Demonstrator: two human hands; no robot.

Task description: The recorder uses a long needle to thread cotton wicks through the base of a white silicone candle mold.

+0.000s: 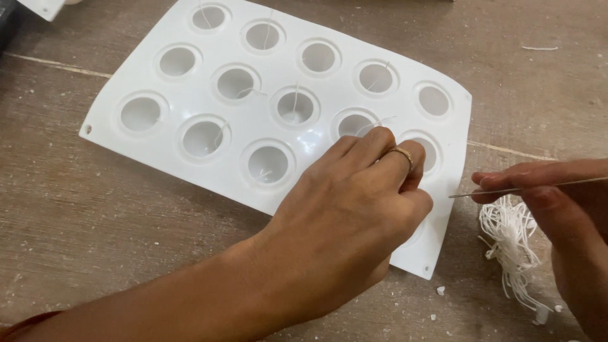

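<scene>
Worn, dusty wood makes up the table point(76, 215), scattered with small white crumbs. On it lies a white mould tray point(158, 152), flat and slightly askew, with rows of round cups. Several cups already have a thin white wick point(294, 101) standing or leaning in them, while the cups at the tray's left end look bare.

Over the tray's right end, the left hand point(345, 215) presses down, fingers curled and tips pinched together at the rim of a cup, apparently gripping a fine wick point(380, 121) that trails over that cup; the thread is too thin to be sure. A ring sits on one finger. The hand hides the cups beneath it, likely steadying the tray as well.

Just right of the tray, the right hand point(557, 196) pinches a long thin needle point(506, 189) between thumb and fingers, its tip pointing toward the tray's right edge, held level and close, seemingly ready for threading. Below that hand, right of the tray's corner, lies a loose bundle of wicks point(510, 244), within easy reach. The left hand blocks a direct path from needle to the nearest cups.
</scene>
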